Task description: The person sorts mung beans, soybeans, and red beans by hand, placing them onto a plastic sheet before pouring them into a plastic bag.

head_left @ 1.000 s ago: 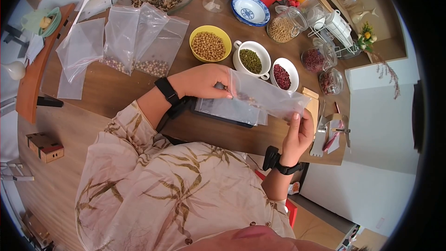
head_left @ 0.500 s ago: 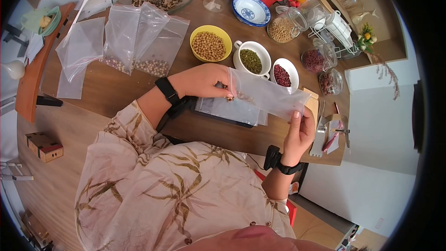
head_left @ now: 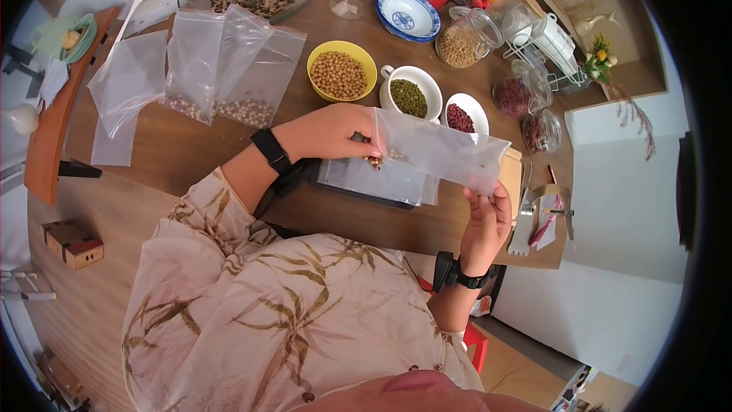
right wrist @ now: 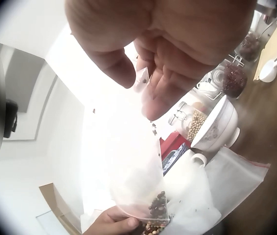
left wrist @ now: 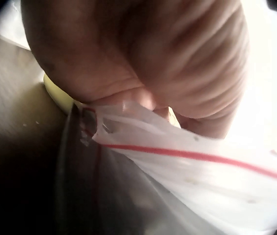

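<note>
A clear plastic bag [head_left: 450, 149] stretches between both hands above the front of the table. My left hand [head_left: 332, 133] grips its left end, where mixed beans [head_left: 373, 161] bunch by the fingertips. The right wrist view shows darker beans [right wrist: 157, 204] in that end, with the left hand's fingers beside them. At the other end, my right hand [head_left: 488, 221] pinches the bag's edge between thumb and fingers. A plastic bag with a red zip line [left wrist: 192, 155] crosses the left wrist view below the palm. Under the held bag, flat plastic bags [head_left: 374, 179] lie on a dark tray.
Behind the hands stand a yellow bowl of chickpeas [head_left: 374, 69], a white cup of green beans [head_left: 437, 95] and a white bowl of red beans [head_left: 482, 111]. Bags with beans [head_left: 248, 103] lie left. Glass jars [head_left: 543, 133] and scissors [head_left: 560, 197] are right.
The right hand's fingers have shifted on the bag's end and look more spread. More of the mixed beans show at the left fingertips. The left hand has hardly moved.
</note>
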Tool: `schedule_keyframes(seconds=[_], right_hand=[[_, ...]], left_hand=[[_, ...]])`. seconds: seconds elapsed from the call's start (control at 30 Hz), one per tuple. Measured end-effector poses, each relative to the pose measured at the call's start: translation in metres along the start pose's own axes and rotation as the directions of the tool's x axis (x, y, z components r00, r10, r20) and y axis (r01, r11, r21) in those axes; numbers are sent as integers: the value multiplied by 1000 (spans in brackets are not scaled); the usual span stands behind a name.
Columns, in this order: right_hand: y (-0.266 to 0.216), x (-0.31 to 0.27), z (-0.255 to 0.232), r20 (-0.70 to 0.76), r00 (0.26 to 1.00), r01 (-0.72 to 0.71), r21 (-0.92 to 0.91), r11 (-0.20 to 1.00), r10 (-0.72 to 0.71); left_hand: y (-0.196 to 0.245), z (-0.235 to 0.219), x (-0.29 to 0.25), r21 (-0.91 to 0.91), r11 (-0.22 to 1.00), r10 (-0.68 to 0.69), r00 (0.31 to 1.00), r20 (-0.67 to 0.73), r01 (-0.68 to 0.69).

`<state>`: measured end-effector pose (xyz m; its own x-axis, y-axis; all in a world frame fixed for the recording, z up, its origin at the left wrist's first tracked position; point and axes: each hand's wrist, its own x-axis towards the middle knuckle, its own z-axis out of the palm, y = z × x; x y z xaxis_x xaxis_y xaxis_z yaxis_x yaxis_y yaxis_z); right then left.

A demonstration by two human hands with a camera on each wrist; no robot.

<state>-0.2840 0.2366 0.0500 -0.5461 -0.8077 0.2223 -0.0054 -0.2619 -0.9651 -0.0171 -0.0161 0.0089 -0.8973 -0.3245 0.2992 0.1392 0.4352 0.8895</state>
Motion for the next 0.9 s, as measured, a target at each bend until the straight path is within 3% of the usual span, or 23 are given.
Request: schedule_keyframes(seconds=[0.2,0.33,0.43,0.57,0.9], right_hand=[[16,-2,-16,-74,997,-28,-218,976,12],[17,-4,-9,-27,999,-38,-162,986,34],[24,-10,7,26,974,-225,-50,973,227],[24,-10,30,13,981,-188,-161,969,192],[10,-4,33,-19,994,-112,-273,955,111]], left_hand=[[-3,0,0,-5,1000,-4,1000,10,4],[-5,0,0,3,1000,0,1000,1,0],[-6,0,0,11,1000,7,1000,3,-7],[-5,0,0,2,1000,12,1000,7,-12],[-8,2,-2,30,1000,5,1000,1,-5]])
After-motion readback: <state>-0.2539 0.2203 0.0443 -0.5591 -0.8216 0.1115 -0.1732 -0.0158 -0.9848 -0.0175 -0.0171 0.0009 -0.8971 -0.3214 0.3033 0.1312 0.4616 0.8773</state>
